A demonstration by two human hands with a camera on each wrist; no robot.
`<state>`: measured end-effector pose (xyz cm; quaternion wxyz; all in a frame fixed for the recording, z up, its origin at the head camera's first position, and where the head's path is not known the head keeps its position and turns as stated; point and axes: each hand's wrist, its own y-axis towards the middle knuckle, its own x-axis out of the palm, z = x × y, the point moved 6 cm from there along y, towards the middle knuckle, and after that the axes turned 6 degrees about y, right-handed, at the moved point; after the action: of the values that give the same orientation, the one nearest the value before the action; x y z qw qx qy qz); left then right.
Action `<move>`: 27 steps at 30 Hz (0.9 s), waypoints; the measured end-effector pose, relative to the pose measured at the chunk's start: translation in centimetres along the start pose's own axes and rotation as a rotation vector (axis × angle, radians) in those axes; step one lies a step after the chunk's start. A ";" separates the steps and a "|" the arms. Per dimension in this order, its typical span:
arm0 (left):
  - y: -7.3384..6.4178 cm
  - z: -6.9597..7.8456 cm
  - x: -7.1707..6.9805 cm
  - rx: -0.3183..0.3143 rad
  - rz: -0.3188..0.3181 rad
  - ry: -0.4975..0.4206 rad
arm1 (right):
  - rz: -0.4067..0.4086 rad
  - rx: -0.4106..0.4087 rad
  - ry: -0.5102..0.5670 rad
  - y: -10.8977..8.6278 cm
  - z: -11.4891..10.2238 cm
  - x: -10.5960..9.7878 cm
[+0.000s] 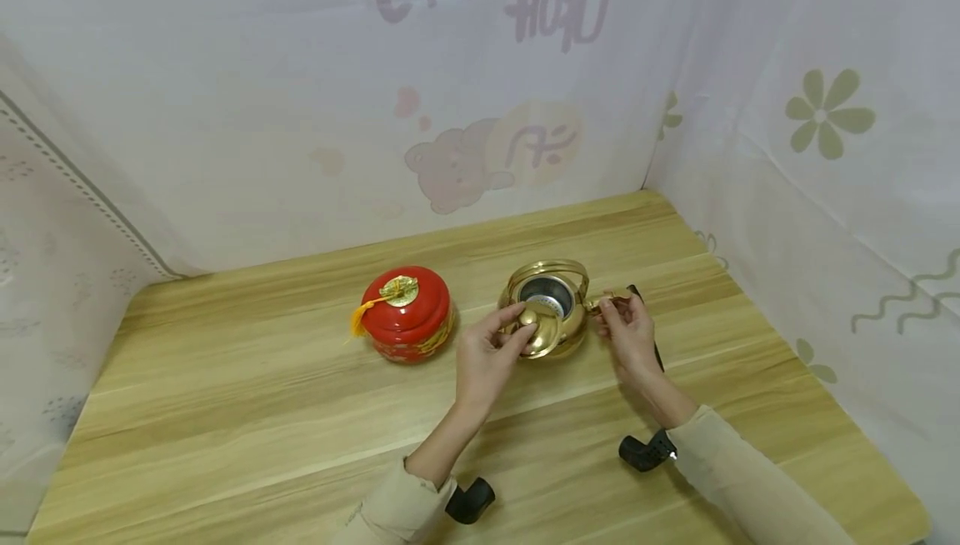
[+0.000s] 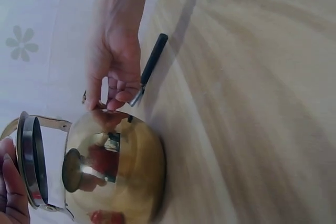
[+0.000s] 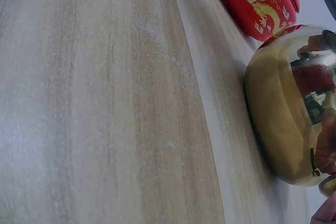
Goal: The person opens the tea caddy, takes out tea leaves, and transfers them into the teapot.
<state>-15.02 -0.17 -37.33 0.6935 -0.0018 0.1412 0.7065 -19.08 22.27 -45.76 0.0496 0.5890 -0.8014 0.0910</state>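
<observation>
A shiny gold teapot stands on the table, its mouth uncovered, with a metal strainer inside. My left hand pinches the knob of the gold lid, which is tilted at the near side of the mouth. At the pot's right, the thumb and fingers of my right hand grip the spout. The left wrist view shows the lid from its edge beside the pot. Only a fingertip of the right hand appears in the right wrist view.
Left of the teapot sits a red lidded jar with a gold dragon pattern and a yellow tassel. A black-handled tool lies by the right hand, its metal end partly hidden. Patterned cloth hangs behind the wooden table.
</observation>
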 end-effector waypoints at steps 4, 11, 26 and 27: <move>-1.4 -0.5 -1.1 -0.023 -0.005 0.016 | 0.004 -0.003 0.010 0.0 0.0 0.0; -3.9 0.4 -2.9 -0.088 -0.037 0.093 | 0.004 0.003 -0.001 0.1 -0.3 0.0; -5.4 -6.8 -2.1 -0.077 -0.095 0.164 | 0.013 0.016 0.006 -0.1 0.0 0.1; -5.5 -6.9 -2.0 -0.071 -0.099 0.174 | 0.013 0.017 0.005 -0.1 0.0 0.1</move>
<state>-10.93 -3.58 -44.63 0.7123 -0.0947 0.1754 0.6730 -18.98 22.15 -45.70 0.0461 0.5840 -0.8043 0.0996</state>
